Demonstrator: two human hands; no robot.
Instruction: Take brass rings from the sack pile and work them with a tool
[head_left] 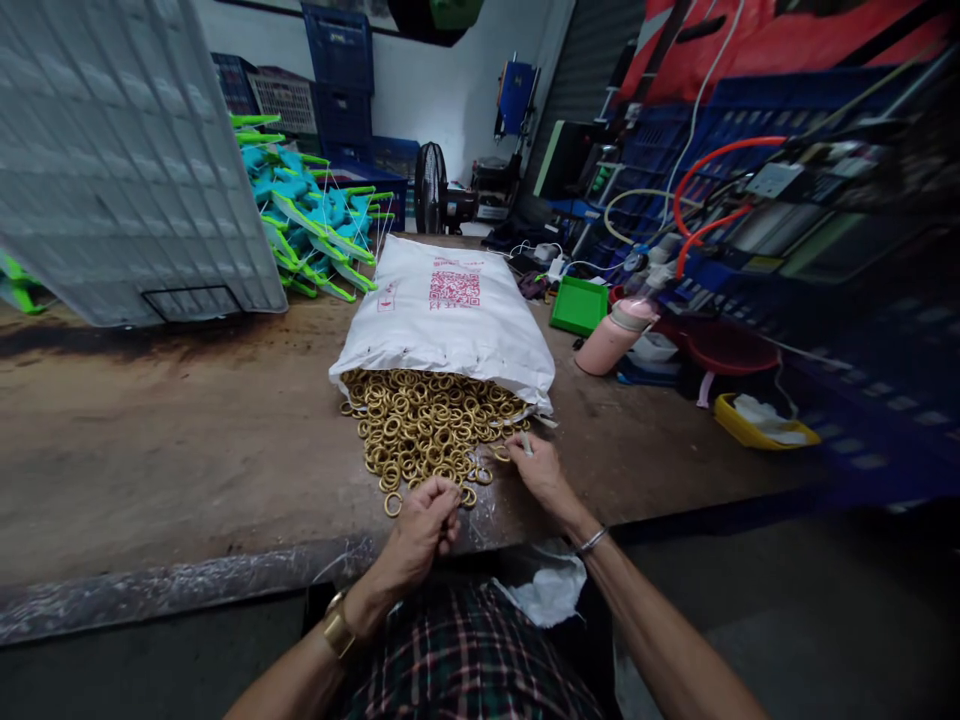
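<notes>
A white sack (450, 310) with red print lies on the wooden table, its open end towards me. Many gold-coloured rings (420, 425) spill from it in a pile. My left hand (426, 525) is closed at the pile's near edge, fingers curled together; what they hold, if anything, is too small to tell. At the right edge of the pile, my right hand (538, 468) pinches a gold ring (500, 453) at its fingertips, and a small pale piece shows by its index finger.
A grey plastic crate (142, 160) and turquoise-green plastic parts (307, 210) stand at left. Rightward are a green tray (579, 306), a pink bottle (606, 342), a yellow dish (765, 425) and a machine with red hoses (795, 200). A black fan (431, 190) is behind.
</notes>
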